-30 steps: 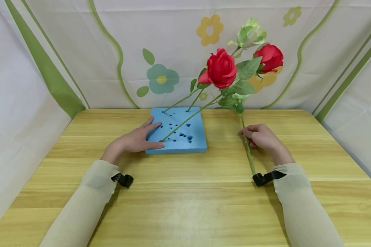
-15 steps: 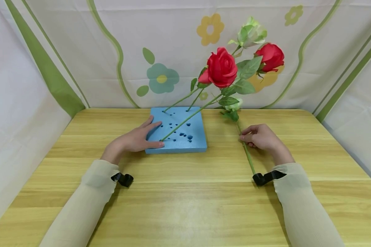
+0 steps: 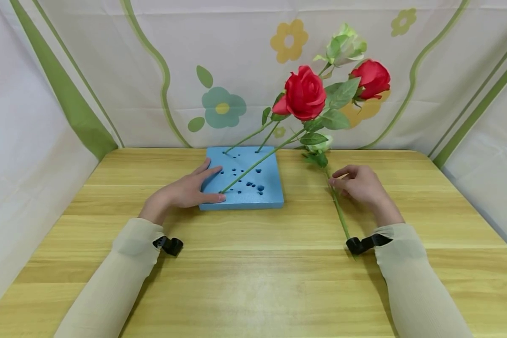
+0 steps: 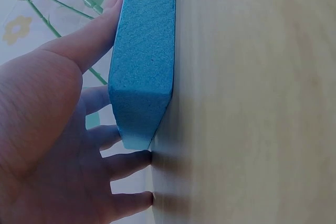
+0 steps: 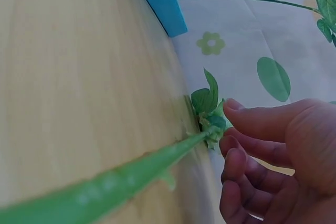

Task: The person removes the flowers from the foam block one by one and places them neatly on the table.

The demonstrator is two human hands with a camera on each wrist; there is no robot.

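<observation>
Fingers spread, my left hand (image 3: pixel 186 190) rests on the left side of a blue foam block (image 3: pixel 272 188) dotted with holes. In the left wrist view its thumb lies against the block (image 4: pixel 142 45), and two fingertips touch the tabletop. Three stems stand slanted in the block, leading up to a front red rose (image 3: pixel 305 94), another red rose (image 3: pixel 372 79) and a pale green-white rose (image 3: pixel 344 47). A further pale rose (image 3: pixel 319 144) lies on the table, its stem (image 3: pixel 340 213) running towards me. My right hand (image 3: pixel 359 185) is beside this stem, thumb and fingers parted in the right wrist view.
The wooden table (image 3: pixel 253 281) extends in front of and beside the block. Behind it hangs a white curtain (image 3: pixel 160 126) printed with flowers and green lines. Green leaves (image 3: pixel 338 117) of the standing roses overhang the lying one. Black wrist cameras (image 3: pixel 171 245) sit on both sleeves.
The pale rose's head has been lowered to the left, onto the table's far part. My right thumb and fingers, earlier pinching its stem, have since parted. My left hand stays put.
</observation>
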